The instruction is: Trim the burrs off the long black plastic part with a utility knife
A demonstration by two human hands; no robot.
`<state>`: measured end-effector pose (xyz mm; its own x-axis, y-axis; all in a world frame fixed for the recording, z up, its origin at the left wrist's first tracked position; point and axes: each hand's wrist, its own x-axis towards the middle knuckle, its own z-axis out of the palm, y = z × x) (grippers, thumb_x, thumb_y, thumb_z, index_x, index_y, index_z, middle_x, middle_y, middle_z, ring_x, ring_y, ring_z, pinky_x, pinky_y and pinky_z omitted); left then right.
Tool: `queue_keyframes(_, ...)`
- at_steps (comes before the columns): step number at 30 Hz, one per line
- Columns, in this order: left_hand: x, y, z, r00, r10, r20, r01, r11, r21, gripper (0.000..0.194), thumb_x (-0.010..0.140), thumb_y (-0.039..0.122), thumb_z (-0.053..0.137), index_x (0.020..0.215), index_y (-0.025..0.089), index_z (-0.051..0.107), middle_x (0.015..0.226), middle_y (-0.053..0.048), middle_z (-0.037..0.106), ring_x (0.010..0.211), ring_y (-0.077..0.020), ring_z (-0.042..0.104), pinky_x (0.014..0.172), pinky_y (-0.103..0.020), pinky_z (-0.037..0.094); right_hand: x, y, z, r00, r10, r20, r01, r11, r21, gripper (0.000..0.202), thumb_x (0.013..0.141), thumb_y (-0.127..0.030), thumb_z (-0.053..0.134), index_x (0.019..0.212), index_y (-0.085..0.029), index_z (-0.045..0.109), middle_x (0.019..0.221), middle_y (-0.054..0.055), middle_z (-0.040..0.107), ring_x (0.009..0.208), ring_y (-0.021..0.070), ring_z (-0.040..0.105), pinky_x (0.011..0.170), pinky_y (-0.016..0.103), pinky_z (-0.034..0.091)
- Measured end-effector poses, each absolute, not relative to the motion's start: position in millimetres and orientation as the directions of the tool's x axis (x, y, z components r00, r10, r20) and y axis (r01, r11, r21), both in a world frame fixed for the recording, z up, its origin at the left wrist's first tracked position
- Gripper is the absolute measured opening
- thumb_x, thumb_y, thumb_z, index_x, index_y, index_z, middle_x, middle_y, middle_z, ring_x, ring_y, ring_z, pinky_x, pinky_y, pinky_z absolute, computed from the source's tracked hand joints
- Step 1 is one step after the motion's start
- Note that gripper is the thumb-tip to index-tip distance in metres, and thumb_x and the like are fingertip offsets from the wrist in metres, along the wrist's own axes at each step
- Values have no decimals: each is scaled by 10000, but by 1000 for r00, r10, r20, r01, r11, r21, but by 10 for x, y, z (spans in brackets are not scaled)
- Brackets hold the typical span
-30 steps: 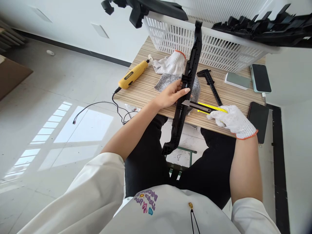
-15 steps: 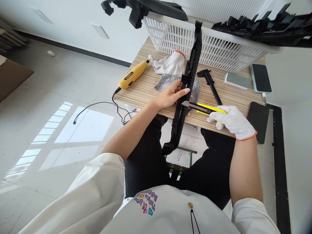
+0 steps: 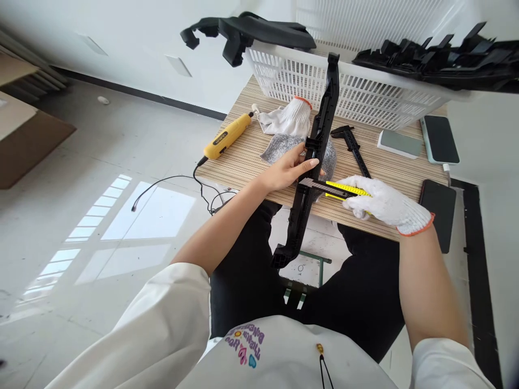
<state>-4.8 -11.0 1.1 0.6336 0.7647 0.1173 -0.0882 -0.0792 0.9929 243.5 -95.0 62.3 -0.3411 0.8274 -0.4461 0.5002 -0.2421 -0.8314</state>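
Observation:
My bare left hand point(image 3: 288, 168) is wrapped round the middle of a long black plastic part point(image 3: 300, 208), thumb on top. The part slants from the basket down over the table's near edge. In my right hand point(image 3: 379, 201), which wears a white knitted glove with an orange cuff, is a yellow and black utility knife point(image 3: 344, 190). Its extended blade lies over the black part, just below my left thumb; whether it touches cannot be told. A grey cloth point(image 3: 279, 147) lies beneath the part and my left hand.
A white slotted basket point(image 3: 377, 100) holds more black parts point(image 3: 441, 62). On the wooden table point(image 3: 251, 173) lie a yellow power tool point(image 3: 227, 136) with cable, a white glove point(image 3: 290, 116), a black caliper point(image 3: 354, 147), a grey-topped block point(image 3: 400, 143) and two phones point(image 3: 441, 139).
The knife in my right hand has tilted a little, and its blade reaches slightly further across the black part. My left hand keeps its hold. The whole view has shifted slightly.

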Motion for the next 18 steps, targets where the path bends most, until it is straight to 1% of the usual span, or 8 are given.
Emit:
queue_keyframes(1,-51,-114,15,637,763,115,-82,-82,993,523,902,605,591,1221,200,506,919,-62,770,892,-246,767,809,-392,650,2410,-939,602,-319,846,-428,531,-215,-820,333,860,-351,665,1180,-260,661,706,-13,628,498,109,501,459,253,397)
queue_keyframes(3,-56,-120,21,634,764,117,-69,-94,993,525,912,597,580,1249,205,489,906,-53,769,877,-239,770,808,-387,652,2373,-937,556,-264,899,-348,623,-117,-774,261,874,-456,659,1036,-255,698,692,-6,623,509,117,500,478,269,384)
queue_keyframes(5,-62,-123,20,631,767,117,-64,-100,993,534,917,599,569,1271,210,478,913,-55,769,885,-243,769,827,-403,649,2362,-954,519,-218,946,-238,720,-8,-693,305,867,-551,655,885,-250,699,722,16,641,569,141,521,517,289,378)
queue_keyframes(7,-69,-121,14,640,761,109,-73,-81,994,542,917,600,570,1290,220,467,932,-58,770,888,-248,769,838,-422,646,2371,-980,497,-183,970,-161,782,45,-622,346,859,-597,651,801,-257,676,731,26,643,604,162,518,543,308,367)
queue_keyframes(9,-77,-117,7,661,743,101,-91,-54,994,529,918,592,577,1295,239,460,947,-54,771,871,-245,769,833,-423,647,2387,-998,488,-157,978,-136,802,45,-596,357,866,-606,638,760,-266,650,693,26,615,593,171,491,544,320,346)
queue_keyframes(14,-100,-97,6,662,742,111,-84,-73,994,466,919,563,596,1242,248,484,913,-37,769,806,-220,770,780,-379,655,2412,-996,479,-172,978,-120,781,61,-621,347,861,-571,662,715,-260,621,689,34,596,595,174,482,535,324,300)
queue_keyframes(18,-115,-73,-7,691,717,91,-99,-31,995,472,925,538,604,1274,248,474,933,-38,759,880,-243,769,805,-408,650,2419,-992,449,-196,979,-61,827,132,-546,351,864,-597,643,776,-258,651,694,26,630,571,163,493,542,323,337)
